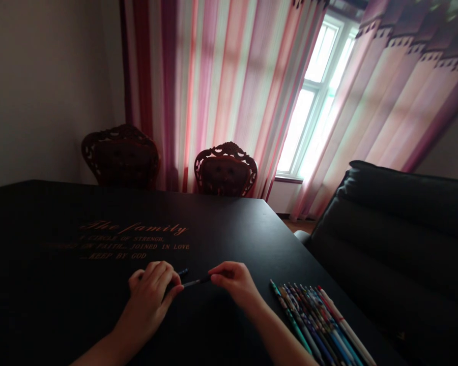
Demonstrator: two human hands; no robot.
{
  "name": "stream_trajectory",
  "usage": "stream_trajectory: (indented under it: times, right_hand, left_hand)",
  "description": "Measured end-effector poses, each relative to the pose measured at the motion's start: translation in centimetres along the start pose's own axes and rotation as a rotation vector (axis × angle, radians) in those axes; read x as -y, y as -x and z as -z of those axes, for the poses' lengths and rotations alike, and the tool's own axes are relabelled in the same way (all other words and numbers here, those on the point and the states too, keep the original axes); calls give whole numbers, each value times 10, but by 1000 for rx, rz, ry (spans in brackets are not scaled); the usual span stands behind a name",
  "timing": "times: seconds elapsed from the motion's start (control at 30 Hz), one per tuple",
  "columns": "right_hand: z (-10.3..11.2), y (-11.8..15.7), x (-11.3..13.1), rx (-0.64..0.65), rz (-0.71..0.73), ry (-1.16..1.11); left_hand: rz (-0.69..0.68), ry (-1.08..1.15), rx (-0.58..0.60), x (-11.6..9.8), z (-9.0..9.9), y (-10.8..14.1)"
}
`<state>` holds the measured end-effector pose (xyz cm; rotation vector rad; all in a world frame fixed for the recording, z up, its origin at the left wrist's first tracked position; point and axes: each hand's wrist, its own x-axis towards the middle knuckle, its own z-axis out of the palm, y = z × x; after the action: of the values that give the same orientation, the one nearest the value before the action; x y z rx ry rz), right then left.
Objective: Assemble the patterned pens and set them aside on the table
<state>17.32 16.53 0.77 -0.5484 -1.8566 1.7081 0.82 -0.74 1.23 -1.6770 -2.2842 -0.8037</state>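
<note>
My left hand (148,300) grips a short dark-blue pen barrel (182,272), whose end shows past the fingers. My right hand (232,285) pinches a slim pen or refill (195,282) between finger and thumb, with a dark end near the fingers. Its thin far end reaches toward my left hand and almost touches it. Both hands hover just over the black table (229,229). A row of several patterned pens (316,325) lies to the right of my right forearm, close to it but apart.
Gold lettering (133,241) is printed on the tabletop ahead of my hands. A black padded chair (389,244) stands beyond the table's right edge. Two carved wooden chairs (225,170) stand at the far edge, before striped curtains (213,91) and a bright window (309,107).
</note>
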Motion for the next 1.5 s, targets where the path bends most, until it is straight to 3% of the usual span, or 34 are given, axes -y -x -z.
stream_trajectory:
  times: [0.13,0.33,0.6,0.83,1.1,1.33,1.5]
  right_hand:
    - [-3,0,-1,-6,-11,-36]
    - [18,-7,2,-133,31,-34]
    - [29,-11,-3,-201,42,-19]
    - [26,-9,0,-149,29,-10]
    - [3,-2,2,-44,11,-22]
    - [-3,3,-2,-85,-67,406]
    - [1,4,6,-50,103,386]
  left_hand:
    - [-27,-16,-10,3,2,0]
    - [117,-104,18,21,0,-8]
    - [217,13,77,26,-3,-10]
    - [156,57,63,23,-5,-8]
    - [53,159,127,14,-4,-5]
    - [33,158,107,9,1,-5]
    - [42,143,58,15,-2,-5]
